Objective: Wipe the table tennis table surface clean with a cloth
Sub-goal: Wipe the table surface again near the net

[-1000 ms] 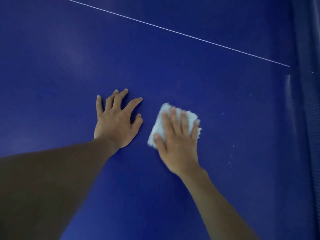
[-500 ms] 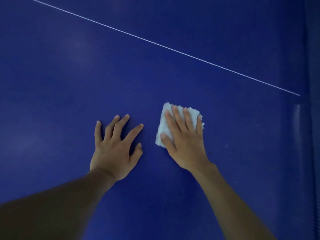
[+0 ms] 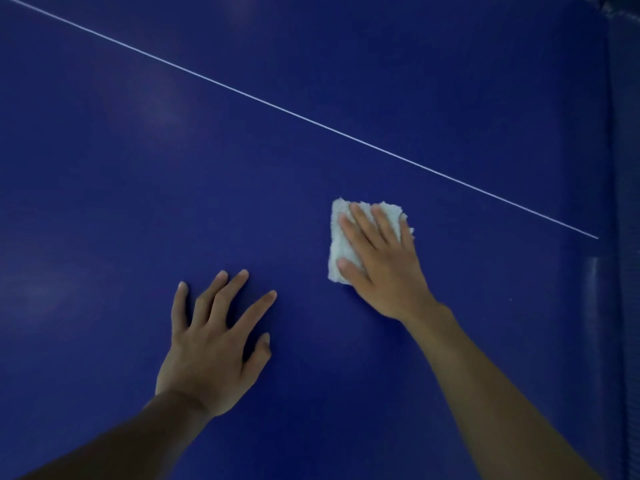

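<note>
Two hands down on dark blue table tennis table surface [image 3: 311, 64]: right hand [image 3: 381, 265] flat, uncurled, pressing small white fluffy folded cloth [image 3: 338, 247] near thin white line [image 3: 311, 121] for wiping pressure; left hand [image 3: 214, 344] splayed, empty, likely bracing lean

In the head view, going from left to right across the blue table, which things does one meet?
left hand → cloth, pressed under the right hand → table edge

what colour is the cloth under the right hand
White, with a fluffy texture. The cloth shows clearly in the head view, against the dark blue table.
</note>
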